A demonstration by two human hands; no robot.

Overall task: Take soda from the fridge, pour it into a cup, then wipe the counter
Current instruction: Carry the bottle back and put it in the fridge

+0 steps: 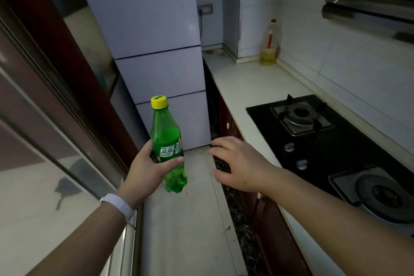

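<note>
the left hand (pixel 145 170) keeps a closed grip on the capped soda bottle (pixel 167 148), held upright over the floor before the shut fridge (pixel 156 51). the right hand (pixel 237 163) hangs open and empty beside it. fetching looks done; next comes finding a cup, none visible on the table (pixel 235 80).

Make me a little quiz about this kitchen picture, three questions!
1. True or false: the fridge doors are shut.
2. Which hand holds the soda bottle? A) left B) right C) neither
3. Fill in: the bottle's cap is coloured ____.

Key: 1 true. 2 A, the left hand grips it upright; the right hand is empty, fingers spread. 3 yellow, and it's on the bottle.
</note>
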